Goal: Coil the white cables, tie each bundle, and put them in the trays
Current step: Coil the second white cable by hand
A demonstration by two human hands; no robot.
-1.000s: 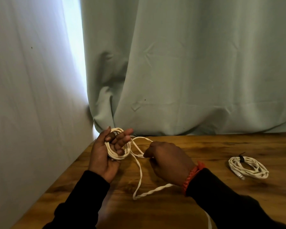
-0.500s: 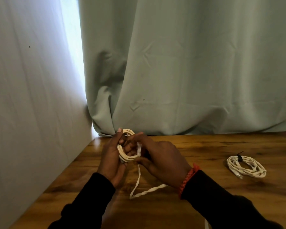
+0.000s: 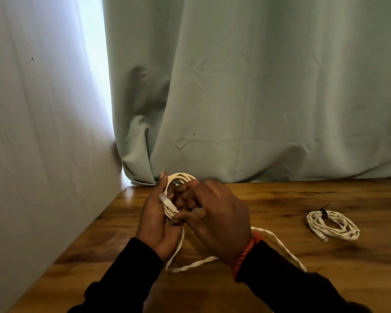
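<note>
Pale green curtains [image 3: 257, 98] hang behind a wooden table [image 3: 280, 279], and a bright strip of daylight shows where the cloth meets the plain wall [image 3: 32, 132] on the left. No brand, label or writing can be read on anything.

Above the table's far left corner, the person's left hand [image 3: 155, 224] is turned palm up and cradles a coil of white cable [image 3: 178, 177]. Its thumb reaches up beside the loops, while its other fingers are hidden behind the coil and the other hand, so I cannot tell how far they curl. A clear plug with a ribbed white boot [image 3: 167, 203] lies across the palm, against the loops. The right hand [image 3: 215, 218] sits close against the left, its thumb and fingers curled in and pinching the coil at its lower edge. An orange braided band [image 3: 246, 254] circles that wrist, and both arms wear dark sleeves.

From the coil a loose length of the cable [image 3: 190, 265] drops to the tabletop, bends back in a narrow loop and runs away under the right forearm. It looks flat and slightly twisted.

Well apart to the right, a second white cable bundle [image 3: 332, 225] lies flat on the wood, already wound and cinched with a small dark tie [image 3: 323, 213].
</note>
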